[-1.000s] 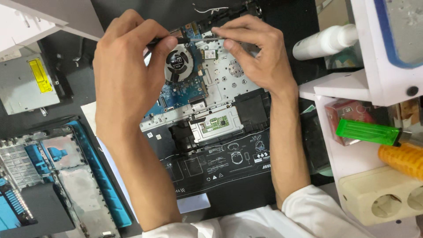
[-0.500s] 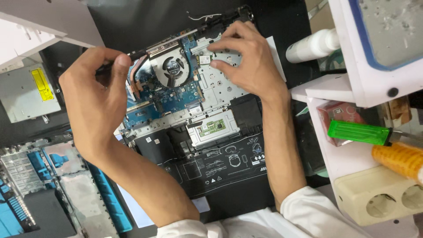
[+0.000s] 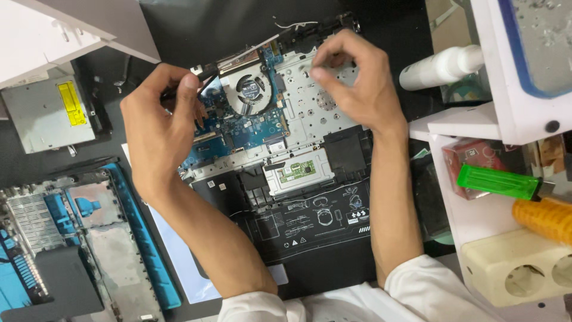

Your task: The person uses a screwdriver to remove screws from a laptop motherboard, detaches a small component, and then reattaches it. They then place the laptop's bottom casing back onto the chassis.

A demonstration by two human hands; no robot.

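Black matting covers the workbench, with white shelving along the 3 o'clock edge.

At 9 o'clock lies a grey optical drive point(image 3: 50, 116); at 7 o'clock, a removed bottom cover point(image 3: 77, 238) with blue trim.

The opened laptop point(image 3: 280, 155) occupies the centre, base uppermost, with its cooling fan point(image 3: 253, 88) at 12 o'clock and its black battery point(image 3: 310, 223) at 6 o'clock.

Left hand point(image 3: 158, 128): fingers pinched on a thin dark part at the chassis edge, just left of the fan (what it is cannot be told).

Right hand point(image 3: 354, 80): fingertips drawn together over the silver keyboard backing plate point(image 3: 313, 110); whether they grip anything cannot be told.

At 3 o'clock: a white bottle point(image 3: 441, 65), a green-handled tool point(image 3: 497, 182), an orange-handled tool point(image 3: 545, 217) and a cream socket block point(image 3: 518, 271).

Recommended practice: keep the pinch close to the part's seat, lift straight and without twisting, and let the right hand steady the chassis clear of the fan blades.

Change from half a second earlier: the left hand has moved right, from beyond the chassis edge to it. The right hand holds over the plate, slightly lower.
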